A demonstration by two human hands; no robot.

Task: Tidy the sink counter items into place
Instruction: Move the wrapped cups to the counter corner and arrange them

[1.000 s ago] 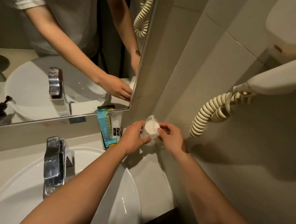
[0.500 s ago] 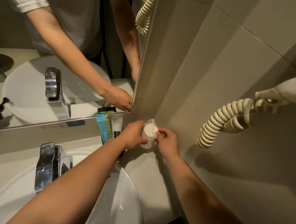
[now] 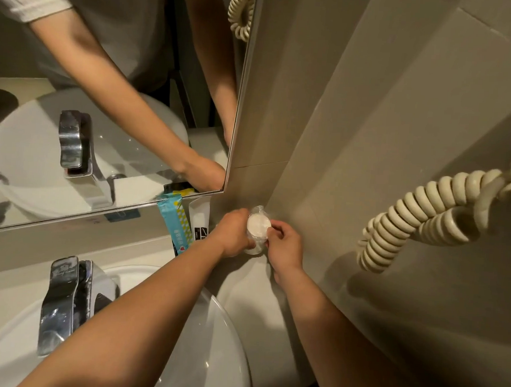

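A small clear plastic-wrapped cup (image 3: 258, 225) with a white round top stands in the back right corner of the counter (image 3: 260, 306), against the tiled wall. My left hand (image 3: 234, 233) grips it from the left. My right hand (image 3: 284, 243) pinches its right edge with thumb and fingers. Just left of the cup, a blue and yellow sachet (image 3: 177, 221) and a white sachet (image 3: 199, 221) lean upright against the wall under the mirror.
A white basin (image 3: 219, 348) with a chrome tap (image 3: 62, 298) fills the lower left. A mirror (image 3: 111, 103) covers the back wall. A coiled cream hair-dryer cord (image 3: 419, 213) hangs off the right wall above the counter.
Both hands and the cup have sunk lower into the corner, closer to the counter. The view has tilted down, so the hair dryer body is out of frame.
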